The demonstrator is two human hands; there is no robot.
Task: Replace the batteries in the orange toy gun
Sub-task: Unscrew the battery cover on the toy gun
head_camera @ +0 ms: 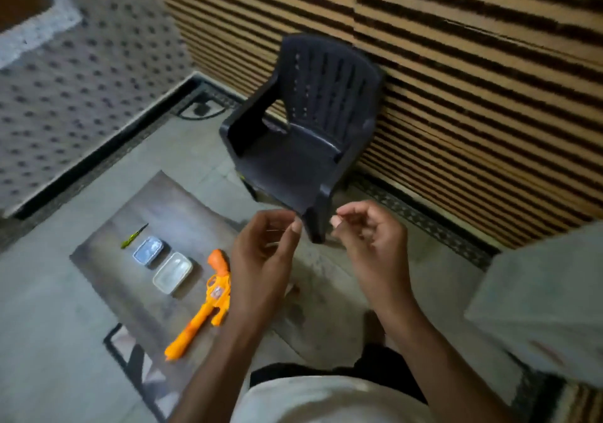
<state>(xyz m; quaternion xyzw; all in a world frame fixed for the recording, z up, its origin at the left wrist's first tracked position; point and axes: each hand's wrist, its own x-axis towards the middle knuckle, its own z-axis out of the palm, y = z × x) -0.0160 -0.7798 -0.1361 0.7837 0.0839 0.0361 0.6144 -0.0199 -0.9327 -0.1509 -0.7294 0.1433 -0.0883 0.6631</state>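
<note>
Orange toy gun [208,305]: laid on board [146,213], label [216,292] unreadable. Left hand [261,259], right hand [372,243]: raised beside gun, fingers loosely curled, nothing gripped.

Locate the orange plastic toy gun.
The orange toy gun lies lower left in the head view, on the dark wooden board, right of the white rectangular tray, left of the left hand.
</note>
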